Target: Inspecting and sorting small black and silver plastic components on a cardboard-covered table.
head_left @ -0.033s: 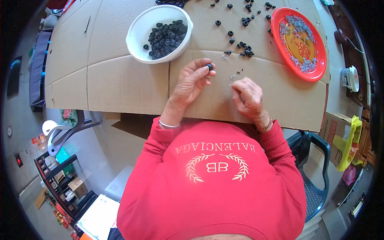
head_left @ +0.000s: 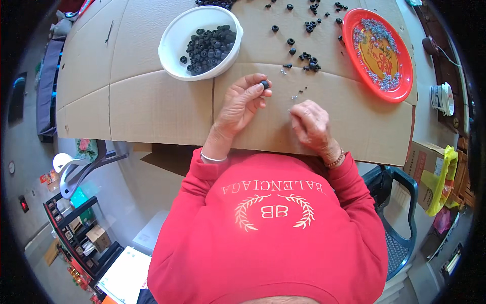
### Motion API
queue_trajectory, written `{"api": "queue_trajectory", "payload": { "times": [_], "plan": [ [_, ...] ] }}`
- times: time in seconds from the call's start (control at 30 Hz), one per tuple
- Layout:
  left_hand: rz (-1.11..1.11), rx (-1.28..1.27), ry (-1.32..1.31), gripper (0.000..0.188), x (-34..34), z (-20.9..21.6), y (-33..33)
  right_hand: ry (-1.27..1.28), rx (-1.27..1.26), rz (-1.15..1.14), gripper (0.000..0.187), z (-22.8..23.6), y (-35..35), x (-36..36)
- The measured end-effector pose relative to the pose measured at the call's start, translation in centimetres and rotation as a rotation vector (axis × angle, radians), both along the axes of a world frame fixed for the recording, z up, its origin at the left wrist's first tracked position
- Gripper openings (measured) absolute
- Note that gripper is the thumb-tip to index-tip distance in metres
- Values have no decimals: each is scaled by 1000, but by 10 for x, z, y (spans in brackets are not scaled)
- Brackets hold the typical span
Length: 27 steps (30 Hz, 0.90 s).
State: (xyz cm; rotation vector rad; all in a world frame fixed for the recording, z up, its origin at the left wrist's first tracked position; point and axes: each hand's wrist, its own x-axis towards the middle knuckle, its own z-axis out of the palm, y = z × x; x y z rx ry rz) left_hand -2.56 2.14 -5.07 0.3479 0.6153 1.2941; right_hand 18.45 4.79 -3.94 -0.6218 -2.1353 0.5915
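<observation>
Between the thumb and fingertips of my left hand [head_left: 242,104] is a small black round knob-like part [head_left: 265,84]. My right hand [head_left: 310,121] is closed with its fingers curled together; a tiny pale speck shows by its fingertips, too small to name. Just beyond the right hand, tiny silvery pieces [head_left: 294,97] lie on the cardboard [head_left: 167,114]. A white bowl [head_left: 167,61] with many black round parts [head_left: 210,49] in it stands past my left hand. At the right, a red plate [head_left: 357,76] carries many small silvery pieces [head_left: 389,82].
Loose black parts [head_left: 314,65] are scattered between the bowl and the plate, with more at the far edge [head_left: 215,4]. A dark plastic chair [head_left: 405,223] stands at the right, near a cardboard box [head_left: 422,167]. A black shelf [head_left: 68,230] is at the lower left.
My right hand has shifted very slightly to the left. The left hand keeps its pinch on the black part.
</observation>
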Motion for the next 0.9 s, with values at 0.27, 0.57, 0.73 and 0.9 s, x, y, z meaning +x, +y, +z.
{"api": "queue_trajectory", "payload": {
  "times": [0.27, 0.57, 0.73, 0.9],
  "plan": [
    [1, -7, 9, 21, 2, 4, 2, -21, -3, -47, 20, -1, 22, -4],
    [-81, -92, -210, 24, 13, 6, -5, 36, -127, -79, 18, 1, 18, -2],
    [-134, -100, -298, 25, 17, 10, -2, 84, -194, -117, 18, 2, 20, -2],
    [-137, -124, -340, 25, 15, 9, 1, 118, -294, -123, 16, 7, 20, -4]
  ]
}}
